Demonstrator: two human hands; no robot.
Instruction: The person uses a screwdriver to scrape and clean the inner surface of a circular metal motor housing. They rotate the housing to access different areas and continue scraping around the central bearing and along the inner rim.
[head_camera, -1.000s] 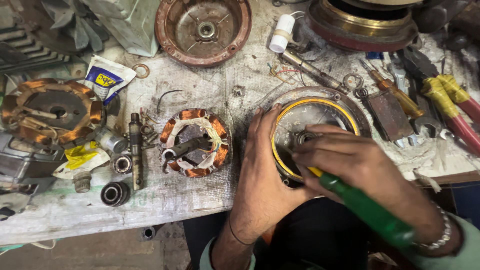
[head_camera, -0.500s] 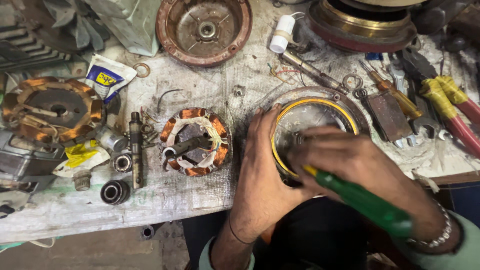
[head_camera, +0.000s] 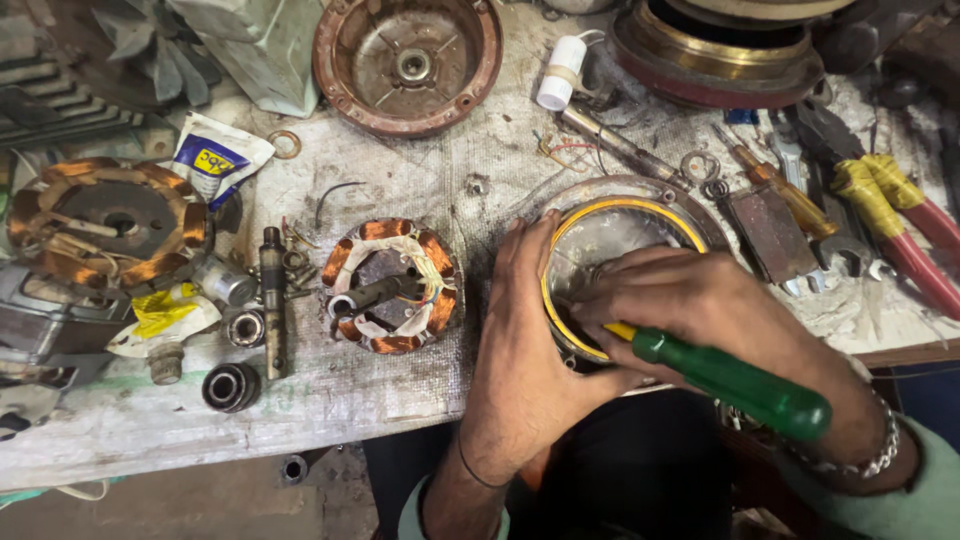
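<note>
We are gripping a green-handled screwdriver (head_camera: 735, 383) in our right hand (head_camera: 720, 320), working inside the round motor housing (head_camera: 620, 250) our left hand (head_camera: 525, 340) is pressing flat against the table (head_camera: 400, 390), beside a copper-wound stator (head_camera: 392, 287); keeping that brace firm looks wise.

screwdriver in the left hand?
No, the green-handled screwdriver is gripped in the right hand; the left hand rests on the rim of the round motor housing.

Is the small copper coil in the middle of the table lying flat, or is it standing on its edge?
Lying flat. The copper coil shows its full round face to the camera, with its shaft lying across the centre.
</note>
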